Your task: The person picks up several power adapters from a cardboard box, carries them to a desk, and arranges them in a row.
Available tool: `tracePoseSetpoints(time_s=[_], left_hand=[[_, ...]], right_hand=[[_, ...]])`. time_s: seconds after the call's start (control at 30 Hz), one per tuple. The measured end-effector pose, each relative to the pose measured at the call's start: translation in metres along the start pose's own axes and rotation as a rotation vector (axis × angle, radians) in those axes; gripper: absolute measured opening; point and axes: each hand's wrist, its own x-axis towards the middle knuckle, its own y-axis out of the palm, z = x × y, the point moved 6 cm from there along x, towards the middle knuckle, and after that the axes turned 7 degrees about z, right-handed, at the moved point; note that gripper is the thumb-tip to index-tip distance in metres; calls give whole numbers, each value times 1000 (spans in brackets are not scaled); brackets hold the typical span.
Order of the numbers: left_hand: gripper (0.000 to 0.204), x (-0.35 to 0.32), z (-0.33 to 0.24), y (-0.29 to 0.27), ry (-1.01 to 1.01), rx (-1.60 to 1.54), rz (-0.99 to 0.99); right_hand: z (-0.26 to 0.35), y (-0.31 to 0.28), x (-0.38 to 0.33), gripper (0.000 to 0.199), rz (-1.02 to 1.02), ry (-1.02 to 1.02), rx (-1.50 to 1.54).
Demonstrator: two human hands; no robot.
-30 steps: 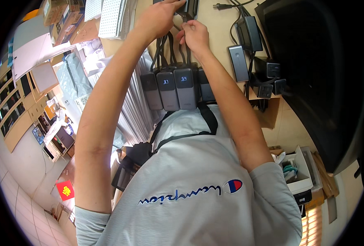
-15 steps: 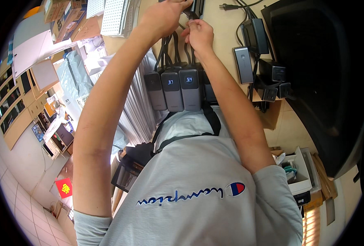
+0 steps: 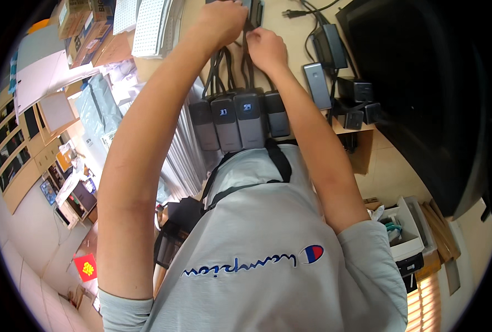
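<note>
Both hands at far desk edge, on cables.
Left hand (image 3: 221, 22) clenched around dark cables (image 3: 223, 63); right hand (image 3: 265, 47) pinches one beside it; cables run lengthwise nearward into the grey power banks (image 3: 237, 119).

Single head-worn fisheye view, looking steeply down over the person's own chest and outstretched forearms, facing the worktop (image 3: 290, 39) at the top edge, close in, straight lines bowing toward the dark circular rim

matt grey plastic power banks (image 3: 237, 119)
</note>
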Motion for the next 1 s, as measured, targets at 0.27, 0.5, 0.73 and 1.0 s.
tracePoseSetpoints(time_s=[0.27,0.5,0.73,1.0], left_hand=[[69,-18,8,9,-21,-234,-112],[51,-75,-40,-23,47,-636,-398],[41,-135,-63,1,-1,-860,-454],[40,-152,-60,19,-28,-935,-451]], right_hand=[[-48,-93,-115,64,-2,-102,-670],[-63,-97,-117,77,32,21,-260],[-71,-49,-143,75,327,81,538],[-70,-46,-175,70,436,65,89]])
